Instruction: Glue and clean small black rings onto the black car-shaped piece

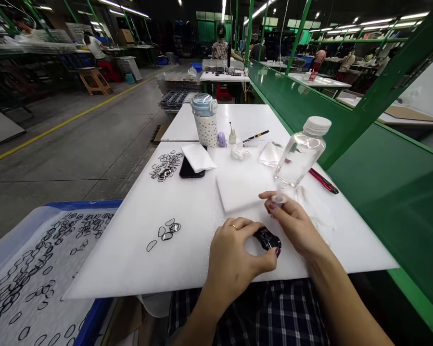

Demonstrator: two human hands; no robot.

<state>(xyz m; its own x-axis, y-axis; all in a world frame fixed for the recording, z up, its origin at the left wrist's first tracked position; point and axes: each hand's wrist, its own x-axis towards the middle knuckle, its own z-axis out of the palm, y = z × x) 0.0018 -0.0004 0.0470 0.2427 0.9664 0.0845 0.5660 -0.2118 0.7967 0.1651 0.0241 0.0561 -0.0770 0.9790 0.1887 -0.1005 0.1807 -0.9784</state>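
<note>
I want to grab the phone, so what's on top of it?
A folded white sheet lies across the phone. The phone's near left corner shows; the sheet hides much of its face.

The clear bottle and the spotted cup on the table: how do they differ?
The clear bottle is see-through; the spotted cup has an opaque, pale body. The bottle wears a white cap, the cup a blue lid. The bottle is near the right hand, the cup farther back. Both stand, closed, on the white table.

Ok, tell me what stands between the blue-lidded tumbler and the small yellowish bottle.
In the head view, a small purple object stands between the tumbler and the small bottle.
</note>
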